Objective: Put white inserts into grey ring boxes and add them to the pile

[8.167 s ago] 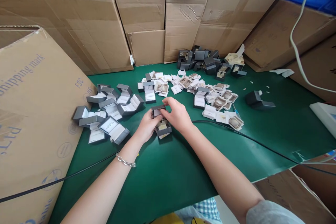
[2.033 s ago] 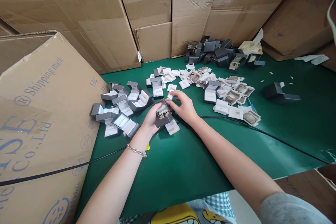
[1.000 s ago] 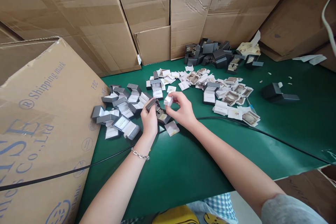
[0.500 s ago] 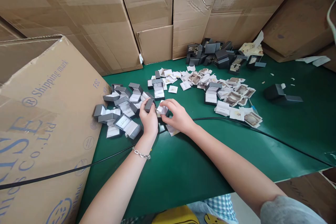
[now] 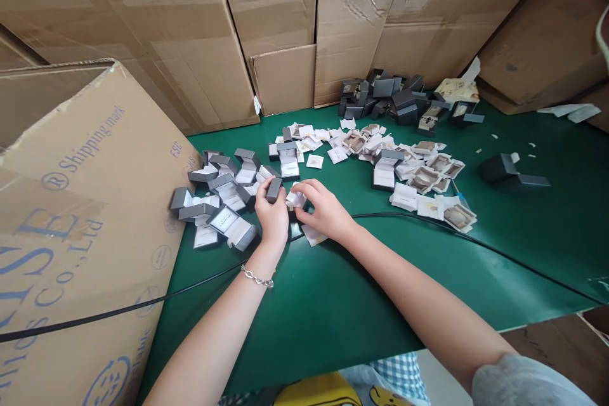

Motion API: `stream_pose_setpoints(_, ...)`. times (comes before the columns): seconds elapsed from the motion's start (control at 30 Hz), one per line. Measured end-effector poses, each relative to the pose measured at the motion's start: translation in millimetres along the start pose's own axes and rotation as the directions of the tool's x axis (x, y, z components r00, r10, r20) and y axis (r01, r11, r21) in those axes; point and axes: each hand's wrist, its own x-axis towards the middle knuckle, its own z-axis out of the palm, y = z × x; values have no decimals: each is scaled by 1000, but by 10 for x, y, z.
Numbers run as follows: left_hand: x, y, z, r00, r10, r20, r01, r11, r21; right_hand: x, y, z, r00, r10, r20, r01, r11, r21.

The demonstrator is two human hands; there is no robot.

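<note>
My left hand (image 5: 273, 212) is closed around a small dark grey jewelry box (image 5: 275, 190). Beside it, my right hand (image 5: 323, 210) pinches a white box insert (image 5: 295, 198), close against the box; whether the two touch is partly hidden by my fingers. A loose white piece (image 5: 314, 236) lies on the table under my right hand. Left of my hands sit several open grey jewelry boxes (image 5: 231, 227) with white linings. Just beyond stands another open jewelry box (image 5: 288, 162).
White inserts and cards (image 5: 364, 143) are heaped behind my hands and to the right. Dark boxes (image 5: 402, 101) are piled against the cardboard cartons (image 5: 280, 0). A black cable (image 5: 495, 254) crosses the green table (image 5: 333, 311). A large carton (image 5: 118, 203) stands at left.
The view has shifted very slightly. My hands stay in nearly the same place, still holding the jewelry box and the white insert.
</note>
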Motion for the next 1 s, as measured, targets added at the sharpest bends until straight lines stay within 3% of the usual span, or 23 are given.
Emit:
stream_pose_setpoints(0.17,-1,-9,-13,999,-23,29,24,999,-34,-5,-20,-19,998,0,64,1,1000,-5)
stream_pose_setpoints(0.4,5,-7,-1,1000,-11,-6,11,1000,7,-9,1,10,999,32,17,-31,999,-31)
stream_pose_setpoints(0.57,-1,-16,-2,1000,4,2,-4,1000,-19,-2,-1,14,999,-19,48,21,998,-51)
stream_pose_setpoints(0.7,-2,0,0,1000,-17,3,17,1000,-13,-2,-46,20,997,10,73,-3,995,-99)
stream_pose_setpoints(1.0,11,15,-2,991,-85,99,89,995,-39,-2,-48,7,993,40,108,-11,965,-261)
